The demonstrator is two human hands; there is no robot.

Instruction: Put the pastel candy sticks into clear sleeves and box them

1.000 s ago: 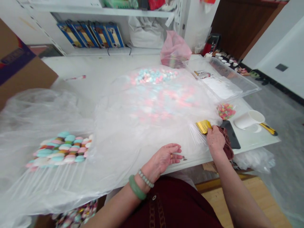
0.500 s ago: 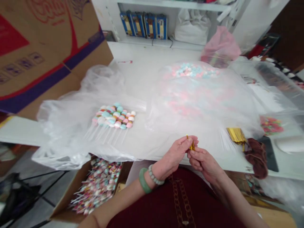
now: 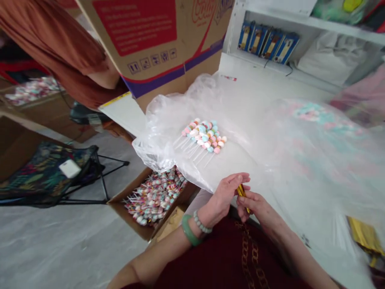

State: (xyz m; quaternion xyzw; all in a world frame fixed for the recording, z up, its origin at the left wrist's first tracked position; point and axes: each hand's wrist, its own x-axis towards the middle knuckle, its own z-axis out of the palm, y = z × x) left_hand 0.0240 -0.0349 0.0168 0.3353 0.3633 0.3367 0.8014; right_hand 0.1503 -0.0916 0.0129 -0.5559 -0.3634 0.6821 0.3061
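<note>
At the table's front edge, my left hand [image 3: 226, 192] and my right hand [image 3: 253, 202] meet, both closed on a small bundle of gold twist ties [image 3: 241, 191]. My left thumb lies against the bundle's upper end, while my right fingers pinch it lower down. A green bangle [image 3: 189, 229] and a beaded bracelet sit on my left wrist. Beyond my left hand, several marshmallow sticks [image 3: 204, 135], pink, white and blue, lie in rows on clear plastic, their white sticks pointing toward me.
Below the table's left edge stands a carton [image 3: 132, 218] full of wrapped marshmallow sticks. A large cardboard box [image 3: 162, 76] stands behind the plastic. Bagged marshmallows [image 3: 313, 112] and more gold ties [image 3: 365, 235] lie at right. A person in an orange-brown top [image 3: 66, 52] is at far left.
My view has swung left, bringing the folding chair, the floor and the other person into sight. The gold bundle now shows longer between my hands, which stay together.
</note>
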